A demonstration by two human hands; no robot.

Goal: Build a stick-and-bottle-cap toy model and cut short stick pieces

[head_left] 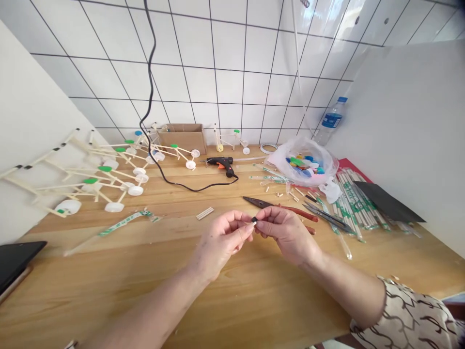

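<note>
Over the middle of the table my left hand and my right hand meet, fingertips almost touching. Pinched in my right hand is a small black piece, mostly covered by the fingers. My left thumb and fingers are closed on something small and pale beside it, perhaps a stick end; its kind is hidden. Just behind my right hand lie long-nose pliers with red handles. Scissors rest farther right. Several short stick pieces lie beyond my left hand.
Bike-like stick models with cap wheels crowd the left. A black glue gun trails its cord near a cardboard box. Right are a plastic bag of bottle caps, wrapped chopsticks, a black sheet and a water bottle.
</note>
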